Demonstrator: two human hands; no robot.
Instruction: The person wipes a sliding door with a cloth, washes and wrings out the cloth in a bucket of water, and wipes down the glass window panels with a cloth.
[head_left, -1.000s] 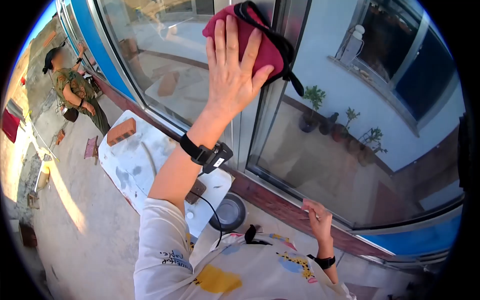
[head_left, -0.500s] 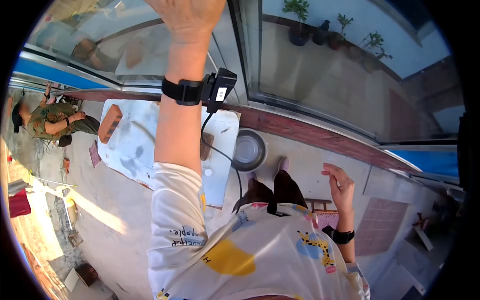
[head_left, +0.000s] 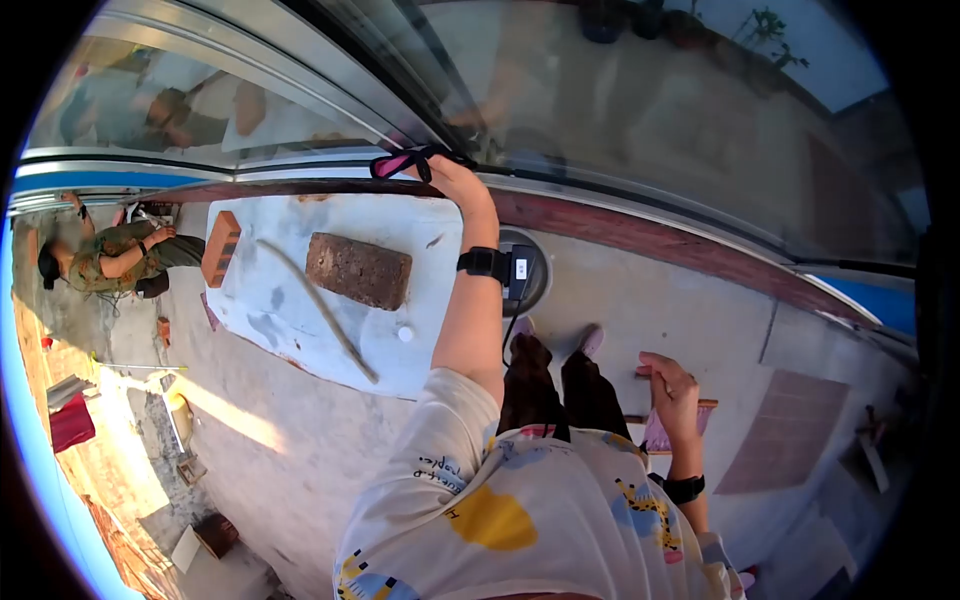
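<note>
My left hand point(head_left: 455, 180) is at the bottom of the window frame point(head_left: 385, 165), its fingers closed on a dark pink cloth point(head_left: 400, 163) with a black edge. The cloth lies against the lower frame, and most of it is hidden by the hand or folded. A black strap with a small box point(head_left: 500, 265) is round my left wrist. My right hand point(head_left: 673, 395) hangs in the air to the right of my body, fingers loosely curled, with nothing seen in them.
A white board-like table point(head_left: 270, 320) bears a brown brick point(head_left: 358, 270), an orange brick point(head_left: 221, 249) and a bent hose point(head_left: 320, 305). A metal basin point(head_left: 540, 275) is partly behind my wrist. A low stool point(head_left: 680, 425) stands below my right hand. Another person point(head_left: 120, 255) is at far left.
My left hand has moved down from the upper glass with the cloth to the lower frame. The view has tilted downward. My right hand stays low, its fingers still curled.
</note>
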